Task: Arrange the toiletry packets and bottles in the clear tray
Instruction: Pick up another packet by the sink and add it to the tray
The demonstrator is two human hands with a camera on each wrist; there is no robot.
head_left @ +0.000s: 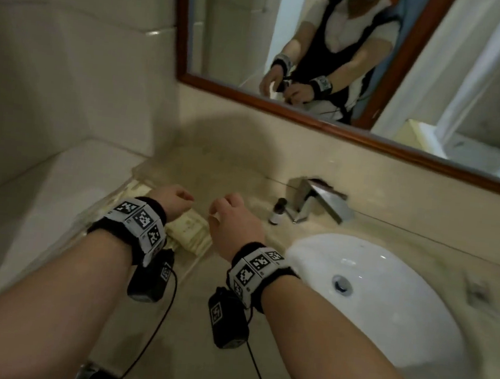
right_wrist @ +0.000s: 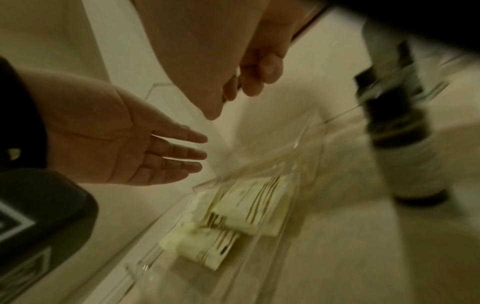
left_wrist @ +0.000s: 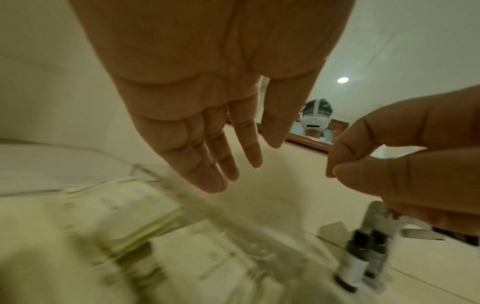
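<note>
The clear tray (head_left: 138, 179) lies on the counter left of the sink, and pale striped packets (head_left: 190, 233) lie flat in its near end. Both hands hover just over it. My left hand (head_left: 175, 198) is empty; in the left wrist view its fingers (left_wrist: 207, 164) are straight above the packets (left_wrist: 124, 211). My right hand (head_left: 227, 212) has curled fingers, its fingertip meets the thumb (left_wrist: 337, 168), and nothing shows in it. A small dark bottle with a white label (head_left: 277, 214) stands outside the tray beside the faucet. The right wrist view shows the tray (right_wrist: 145, 265), packets (right_wrist: 249, 207) and bottle (right_wrist: 400, 148), blurred.
A chrome faucet (head_left: 317, 202) sits at the back of the counter and the white sink basin (head_left: 385, 294) lies to the right. A wood-framed mirror (head_left: 281, 106) hangs above. A tiled wall closes the left side. Cables hang from both wrist cameras.
</note>
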